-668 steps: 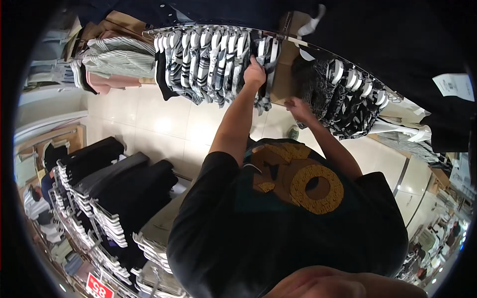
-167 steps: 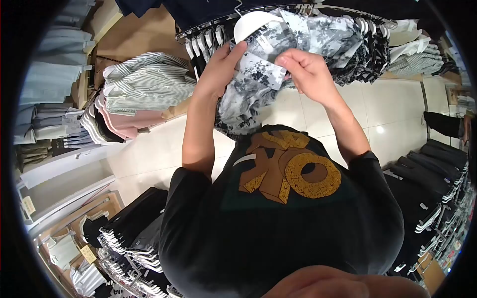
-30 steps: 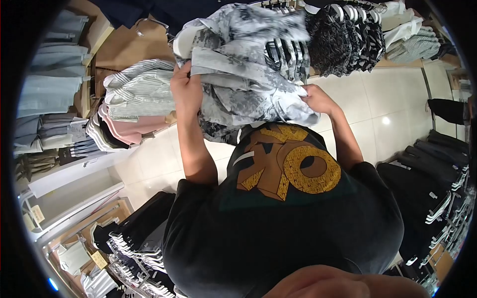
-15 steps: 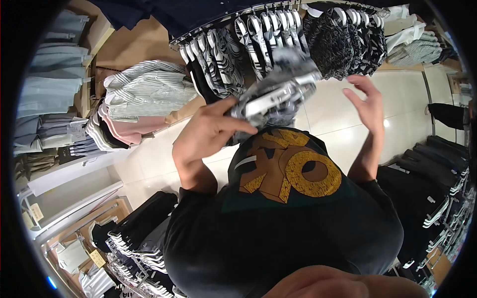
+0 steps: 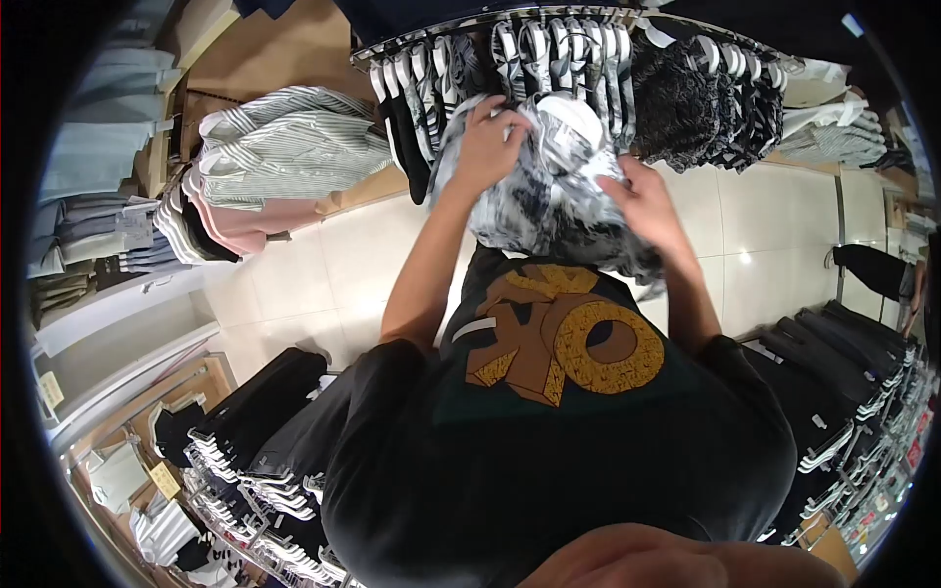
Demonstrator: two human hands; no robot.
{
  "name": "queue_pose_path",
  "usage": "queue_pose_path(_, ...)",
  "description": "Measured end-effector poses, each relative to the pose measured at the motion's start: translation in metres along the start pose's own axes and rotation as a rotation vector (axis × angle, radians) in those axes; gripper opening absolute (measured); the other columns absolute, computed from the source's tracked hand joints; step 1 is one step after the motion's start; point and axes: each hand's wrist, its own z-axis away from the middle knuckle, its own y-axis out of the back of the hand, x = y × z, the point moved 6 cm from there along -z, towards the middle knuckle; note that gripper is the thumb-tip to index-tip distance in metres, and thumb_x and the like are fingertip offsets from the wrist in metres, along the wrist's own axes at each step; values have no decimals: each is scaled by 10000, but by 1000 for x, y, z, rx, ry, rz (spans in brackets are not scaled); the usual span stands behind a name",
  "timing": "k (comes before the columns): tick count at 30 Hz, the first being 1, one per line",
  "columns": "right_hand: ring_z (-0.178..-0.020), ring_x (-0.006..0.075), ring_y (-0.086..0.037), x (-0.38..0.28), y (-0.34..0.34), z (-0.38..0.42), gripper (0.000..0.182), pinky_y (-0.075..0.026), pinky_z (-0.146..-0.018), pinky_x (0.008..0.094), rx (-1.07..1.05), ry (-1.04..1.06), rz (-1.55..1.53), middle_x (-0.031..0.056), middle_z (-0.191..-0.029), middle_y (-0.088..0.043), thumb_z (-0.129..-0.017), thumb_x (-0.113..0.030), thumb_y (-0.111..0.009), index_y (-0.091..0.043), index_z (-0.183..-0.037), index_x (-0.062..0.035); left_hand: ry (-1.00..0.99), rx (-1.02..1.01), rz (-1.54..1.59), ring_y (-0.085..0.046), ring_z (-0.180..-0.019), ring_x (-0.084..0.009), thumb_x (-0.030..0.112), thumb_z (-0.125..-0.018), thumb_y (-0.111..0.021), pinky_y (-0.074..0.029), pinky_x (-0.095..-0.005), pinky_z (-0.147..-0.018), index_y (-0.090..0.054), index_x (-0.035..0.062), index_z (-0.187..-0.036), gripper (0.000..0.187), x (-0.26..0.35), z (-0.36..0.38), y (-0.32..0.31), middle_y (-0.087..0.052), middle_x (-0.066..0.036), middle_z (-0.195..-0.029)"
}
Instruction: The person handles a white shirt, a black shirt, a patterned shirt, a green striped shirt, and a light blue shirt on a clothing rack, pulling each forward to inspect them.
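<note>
A black, grey and white patterned garment [image 5: 520, 201] hangs spread between my two hands, just above the printed front of my dark shirt. My left hand [image 5: 490, 145] has its fingers curled at the garment's upper left edge. On the other side my right hand [image 5: 642, 201] pinches its right part. A white rounded piece [image 5: 573, 122] shows at the garment's top middle; blur hides whether it is a collar or part of a hanger.
Behind the garment a rail [image 5: 549, 14] carries patterned clothes on white hangers. Striped shirts [image 5: 284, 152] lie at the left, above pink ones [image 5: 250, 220]. Racks of dark trousers stand at lower left [image 5: 265, 392] and lower right [image 5: 833, 353]. Part of another person [image 5: 912, 294] shows at the far right.
The garment has gone from a bundle in my left hand to being spread in front of the rail. My right hand has come in from the right and taken hold of it.
</note>
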Motion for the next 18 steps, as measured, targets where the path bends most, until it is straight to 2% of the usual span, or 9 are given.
queue_pose_path(1,-696,275,-678,-5,-16,-9,283,-513,-665,423,44,-25,-10,229,-821,-698,-986,-212,-720,-642,-1081,42,12,3,2,-613,-1263,-388,206,-967,-663,-470,-455,-1092,-798,137,-1064,180,-10,-4,-17,-680,-207,-1322)
queue_pose_path(3,-761,384,-708,-13,-50,-35,287,-521,-690,463,64,-51,62,262,-854,-699,-972,-223,-716,-636,-1054,40,491,0,306,-576,-1305,-455,321,-1009,-621,-444,-468,-1120,-720,45,-1244,376,-48,-7,-48,-641,-245,-1381)
queue_pose_path(5,-867,501,-679,-16,-78,-74,340,-519,-752,514,122,-97,97,305,-901,-699,-954,-264,-704,-636,-1051,54,492,130,364,-561,-1322,-467,342,-1025,-600,-439,-475,-1124,-673,9,-1304,441,-56,-23,-58,-640,-264,-1379)
queue_pose_path(6,-925,517,-678,-18,-90,-98,364,-523,-796,532,131,-86,102,325,-918,-697,-956,-275,-693,-631,-1043,73,478,255,419,-545,-1340,-479,364,-1041,-579,-434,-483,-1128,-627,-27,-1363,510,-62,-28,-52,-638,-282,-1377)
queue_pose_path(7,-963,524,-678,-29,-97,-119,364,-529,-834,549,176,-50,177,354,-939,-691,-960,-257,-672,-621,-1061,89,442,214,400,-547,-1343,-486,365,-1047,-563,-440,-477,-1128,-584,-27,-1425,545,-56,-40,-36,-626,-305,-1387)
queue_pose_path(8,-920,544,-662,-32,-107,-141,302,-507,-775,567,252,-14,177,324,-879,-689,-957,-238,-651,-614,-1007,57,439,214,399,-547,-1343,-486,365,-1047,-563,-440,-477,-1128,-584,-27,-1425,545,-67,-48,-33,-626,-305,-1387)
queue_pose_path(10,-931,538,-675,-18,-127,-189,310,-527,-819,566,293,-3,244,326,-917,-703,-951,-236,-644,-623,-996,69,482,35,462,-671,-1203,-386,367,-1058,-569,-512,-424,-1020,-577,-12,-1432,533,-98,-71,-44,-665,-299,-1314)
queue_pose_path(14,-932,536,-693,37,-174,-255,401,-554,-842,575,229,-45,384,342,-959,-713,-939,-310,-677,-622,-1018,79,432,58,144,-705,-1120,-385,394,-1034,-606,-525,-422,-989,-592,15,-1426,545,-147,-61,-43,-727,-252,-1199)
queue_pose_path(18,-941,533,-701,112,-212,-271,467,-553,-825,593,232,-84,462,363,-968,-702,-969,-347,-678,-587,-1102,91,507,-47,335,-712,-1128,-372,350,-1009,-662,-539,-401,-995,-586,17,-1436,547,-181,-40,-39,-740,-226,-1209)
